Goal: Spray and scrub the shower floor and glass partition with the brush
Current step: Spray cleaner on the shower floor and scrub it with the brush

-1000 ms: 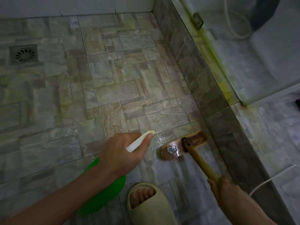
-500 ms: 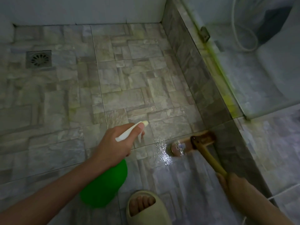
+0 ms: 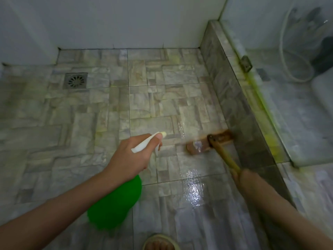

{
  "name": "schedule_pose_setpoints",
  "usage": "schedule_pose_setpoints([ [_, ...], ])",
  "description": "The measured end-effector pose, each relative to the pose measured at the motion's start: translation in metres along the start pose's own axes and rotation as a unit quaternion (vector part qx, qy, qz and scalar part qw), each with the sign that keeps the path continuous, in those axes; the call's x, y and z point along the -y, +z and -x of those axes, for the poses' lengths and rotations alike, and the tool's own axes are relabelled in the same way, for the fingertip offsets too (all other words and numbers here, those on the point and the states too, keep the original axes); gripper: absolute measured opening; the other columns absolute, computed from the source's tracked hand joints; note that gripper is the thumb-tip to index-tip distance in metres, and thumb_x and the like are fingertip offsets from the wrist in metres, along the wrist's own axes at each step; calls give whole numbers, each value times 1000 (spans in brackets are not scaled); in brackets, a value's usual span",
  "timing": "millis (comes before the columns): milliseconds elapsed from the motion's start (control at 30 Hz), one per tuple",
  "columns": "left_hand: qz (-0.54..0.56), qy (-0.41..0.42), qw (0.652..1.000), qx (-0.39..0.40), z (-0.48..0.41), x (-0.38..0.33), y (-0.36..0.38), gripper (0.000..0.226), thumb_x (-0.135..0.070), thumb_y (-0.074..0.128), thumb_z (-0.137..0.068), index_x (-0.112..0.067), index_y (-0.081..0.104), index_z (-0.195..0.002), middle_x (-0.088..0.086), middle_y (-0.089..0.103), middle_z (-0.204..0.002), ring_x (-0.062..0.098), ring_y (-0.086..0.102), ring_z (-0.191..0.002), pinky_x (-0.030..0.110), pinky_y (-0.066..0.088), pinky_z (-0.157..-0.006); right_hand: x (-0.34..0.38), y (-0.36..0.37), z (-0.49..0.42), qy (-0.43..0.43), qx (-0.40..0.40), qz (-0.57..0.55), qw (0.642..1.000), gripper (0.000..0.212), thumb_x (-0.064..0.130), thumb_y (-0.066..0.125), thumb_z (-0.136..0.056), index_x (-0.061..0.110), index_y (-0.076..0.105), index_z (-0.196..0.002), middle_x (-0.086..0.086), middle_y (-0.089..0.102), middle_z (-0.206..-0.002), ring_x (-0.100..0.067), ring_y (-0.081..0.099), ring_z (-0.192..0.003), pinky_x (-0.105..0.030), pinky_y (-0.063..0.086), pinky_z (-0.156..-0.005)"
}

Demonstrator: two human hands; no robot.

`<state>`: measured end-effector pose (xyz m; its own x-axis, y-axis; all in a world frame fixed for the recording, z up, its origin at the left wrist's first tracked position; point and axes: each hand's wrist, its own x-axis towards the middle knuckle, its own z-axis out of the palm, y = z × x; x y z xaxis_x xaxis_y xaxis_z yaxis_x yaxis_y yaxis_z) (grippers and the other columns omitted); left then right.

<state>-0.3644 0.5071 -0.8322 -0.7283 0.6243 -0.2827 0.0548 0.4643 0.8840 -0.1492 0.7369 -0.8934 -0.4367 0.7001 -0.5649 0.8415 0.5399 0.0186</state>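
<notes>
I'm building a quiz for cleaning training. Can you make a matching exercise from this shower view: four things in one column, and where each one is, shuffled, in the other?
Things
1. spray bottle
2. scrub brush
3. floor drain
4. slipper

Places
A. set in the shower floor, far left
B. head down beside the tiled kerb, handle in the right hand
C. at the bottom edge of the view, on a foot
D. gripped in the left hand, nozzle pointing ahead

Pairs: 1-D, 2-B, 3-A, 4-C
</notes>
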Motion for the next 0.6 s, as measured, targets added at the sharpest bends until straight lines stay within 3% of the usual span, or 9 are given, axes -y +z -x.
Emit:
schedule_pose_setpoints([
  [100,-12,-5,1000,-5,-8,2,-1,47,-53,50,-97,-18,72,-77,-5,64,-57,7,53,-41,18,46,-51,28,-31,-71,-53,-33,9,998,47,40,27,-102,5,55,-89,-14,58,-80,-37,63,-92,-35,43,-69],
  [133,-16,-7,1000,-10,-10,2,-3,46,-54,50,-98,-20,74,-78,-5,64,-56,7,54,-41,17,46,-51,27,-33,-81,-58,-42,15,997,47,39,27,-102,4,55,-90,-10,54,-75,-37,63,-92,-35,43,-68],
  [200,-16,-12,1000,-19,-13,0,-8,47,-61,50,-96,-25,75,-78,-4,68,-61,9,55,-42,17,47,-51,12,-26,-66,-66,-43,39,996,44,40,28,-102,10,50,-79,-12,62,-82,-34,65,-93,-35,46,-69],
  [267,-19,-12,1000,-20,-16,0,-15,55,-74,45,-86,-29,74,-75,5,76,-84,13,58,-45,22,49,-52,-4,-8,-24,-58,-35,58,996,41,44,27,-101,16,45,-78,-10,67,-90,-28,67,-92,-29,46,-65],
  [333,-33,-18,999,-20,-21,-4,-22,60,-78,39,-81,-29,74,-78,12,76,-95,15,59,-47,24,50,-55,-6,-11,-8,-52,-19,16,998,43,45,27,-101,16,42,-73,-7,65,-83,-27,67,-89,-25,41,-57],
  [400,-48,-28,998,-22,-25,-9,-27,57,-74,42,-90,-28,74,-81,7,76,-94,13,60,-48,21,50,-55,14,-29,-36,-38,-6,-27,999,47,43,29,-101,10,52,-78,-16,67,-94,-33,66,-94,-29,46,-66],
  [467,-60,-28,997,-29,-28,-15,-29,49,-61,43,-98,-26,75,-85,3,75,-81,10,59,-47,14,48,-52,44,-53,-82,-57,-15,-56,997,50,38,28,-103,0,60,-105,-24,63,-110,-37,61,-104,-36,47,-79],
  [533,-64,-27,997,-27,-28,-22,-31,48,-57,42,-96,-24,76,-88,-6,71,-67,8,57,-46,12,46,-52,71,-76,-118,-70,-22,-96,993,50,37,27,-104,-2,57,-116,-24,60,-116,-38,59,-105,-35,44,-76],
  [600,-67,-23,997,-13,-28,-30,-36,53,-62,40,-89,-24,77,-90,-16,73,-75,8,58,-47,13,46,-55,74,-78,-129,-88,-31,-80,992,48,34,26,-104,-1,56,-118,-23,60,-115,-38,60,-103,-36,46,-74],
])
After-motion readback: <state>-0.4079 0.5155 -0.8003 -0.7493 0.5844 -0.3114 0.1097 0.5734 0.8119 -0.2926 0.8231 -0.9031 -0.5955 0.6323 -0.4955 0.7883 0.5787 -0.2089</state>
